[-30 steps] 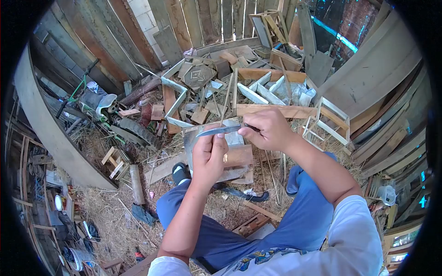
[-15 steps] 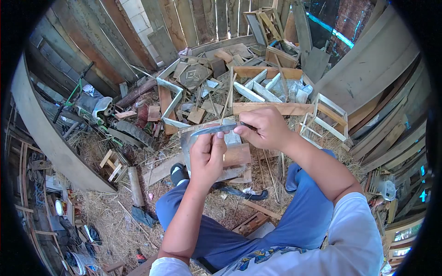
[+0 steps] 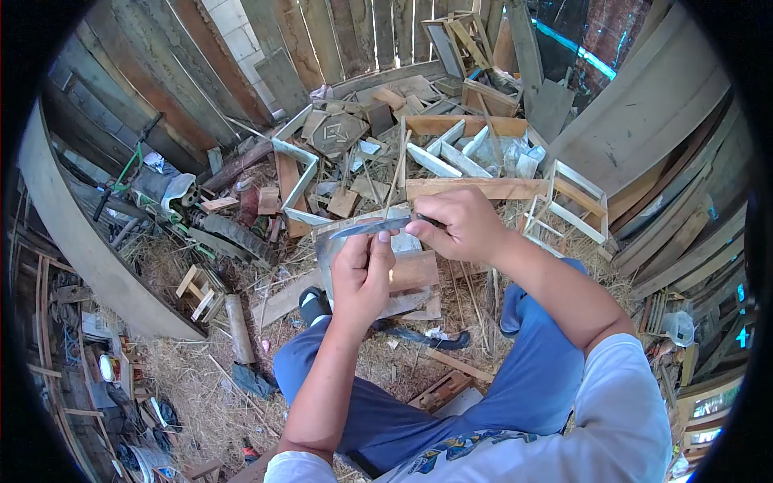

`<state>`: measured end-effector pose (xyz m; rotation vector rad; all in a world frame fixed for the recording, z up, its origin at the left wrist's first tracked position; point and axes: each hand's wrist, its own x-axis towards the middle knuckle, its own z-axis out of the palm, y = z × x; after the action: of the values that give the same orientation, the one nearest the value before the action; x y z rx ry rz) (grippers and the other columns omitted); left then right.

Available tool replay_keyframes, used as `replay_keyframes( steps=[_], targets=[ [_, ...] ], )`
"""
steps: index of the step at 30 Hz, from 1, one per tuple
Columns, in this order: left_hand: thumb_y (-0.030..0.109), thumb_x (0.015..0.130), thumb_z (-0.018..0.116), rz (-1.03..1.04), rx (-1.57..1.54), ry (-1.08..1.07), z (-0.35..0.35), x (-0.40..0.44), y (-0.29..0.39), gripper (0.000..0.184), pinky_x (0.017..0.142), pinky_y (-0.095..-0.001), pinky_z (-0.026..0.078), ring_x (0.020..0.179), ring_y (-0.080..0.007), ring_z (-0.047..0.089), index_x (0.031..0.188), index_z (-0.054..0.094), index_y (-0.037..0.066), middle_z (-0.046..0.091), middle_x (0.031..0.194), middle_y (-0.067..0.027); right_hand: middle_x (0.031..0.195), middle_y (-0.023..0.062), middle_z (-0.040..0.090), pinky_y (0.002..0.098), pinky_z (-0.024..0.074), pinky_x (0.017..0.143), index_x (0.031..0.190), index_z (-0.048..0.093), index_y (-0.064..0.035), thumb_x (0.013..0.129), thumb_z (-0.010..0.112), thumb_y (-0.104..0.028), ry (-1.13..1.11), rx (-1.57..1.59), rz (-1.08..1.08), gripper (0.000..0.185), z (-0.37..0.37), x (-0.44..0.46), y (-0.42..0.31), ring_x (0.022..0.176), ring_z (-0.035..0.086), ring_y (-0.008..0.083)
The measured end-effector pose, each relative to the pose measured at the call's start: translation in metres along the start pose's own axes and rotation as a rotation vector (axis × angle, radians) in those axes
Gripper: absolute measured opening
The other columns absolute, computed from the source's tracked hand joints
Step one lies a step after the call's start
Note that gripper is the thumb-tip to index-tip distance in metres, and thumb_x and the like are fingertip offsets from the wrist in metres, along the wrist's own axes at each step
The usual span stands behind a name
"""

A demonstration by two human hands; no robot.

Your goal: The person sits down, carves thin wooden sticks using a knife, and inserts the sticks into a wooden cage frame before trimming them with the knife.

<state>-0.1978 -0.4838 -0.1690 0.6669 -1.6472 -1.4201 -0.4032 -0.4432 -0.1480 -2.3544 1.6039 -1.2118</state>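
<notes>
My right hand [image 3: 455, 219] is closed around the dark handle of a knife [image 3: 362, 229], its blade pointing left across the top of my left hand. My left hand [image 3: 362, 270] is closed on a thin wooden stick [image 3: 397, 179], which rises away from me beyond the blade. The left thumb presses close to the blade's lower edge. Fingers hide the stick's gripped part, and whether the blade touches it I cannot tell. Beneath my hands lies a board [image 3: 412, 272] between my feet.
White-edged wooden frames [image 3: 475, 190] and piled offcuts [image 3: 342, 133] lie ahead. A small green-framed wheeled machine [image 3: 165, 189] stands left. A large curved-looking panel [image 3: 105, 249] is at the left, and boards [image 3: 684, 233] lean at the right. Straw covers the ground.
The knife and both hands have shifted very slightly to the left in view. Both grips look the same.
</notes>
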Motion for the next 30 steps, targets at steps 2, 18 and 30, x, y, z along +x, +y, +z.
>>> replay_keyframes(
  steps=[2,18,30],
  targets=[
    [0.018,0.109,0.051,-0.001,0.002,0.000,0.000,0.000,0.000,0.018,0.052,-0.0213,0.029,0.060,-0.0015,0.038,0.111,0.060,0.003,0.046,0.071,0.0067,0.060,0.0109,0.054,0.0415,0.0414,0.049,0.075,0.061,-0.0078,0.097,0.067,-0.038,-0.004,0.002,-0.003,0.037,0.000,0.000,0.000,0.055,0.058,0.0320],
    [0.015,0.109,0.051,0.022,0.079,0.003,0.002,0.000,0.000,0.018,0.054,-0.0216,0.029,0.062,-0.0015,0.038,0.109,0.062,0.001,0.045,0.072,0.0073,0.061,0.0122,0.055,0.0420,0.0416,0.049,0.075,0.058,-0.0076,0.097,0.067,-0.037,-0.007,0.002,0.007,0.038,0.000,0.000,-0.002,0.056,0.058,0.0335],
    [0.005,0.106,0.051,0.241,0.314,0.052,0.013,0.002,0.005,0.013,0.053,-0.0244,0.032,0.061,-0.0041,0.041,0.098,0.058,-0.002,0.047,0.068,0.0027,0.062,0.0120,0.058,0.0421,0.0442,0.050,0.072,0.059,-0.0076,0.097,0.064,-0.043,0.046,-0.022,0.046,0.043,-0.004,-0.002,-0.014,0.056,0.061,0.0337]
  ],
)
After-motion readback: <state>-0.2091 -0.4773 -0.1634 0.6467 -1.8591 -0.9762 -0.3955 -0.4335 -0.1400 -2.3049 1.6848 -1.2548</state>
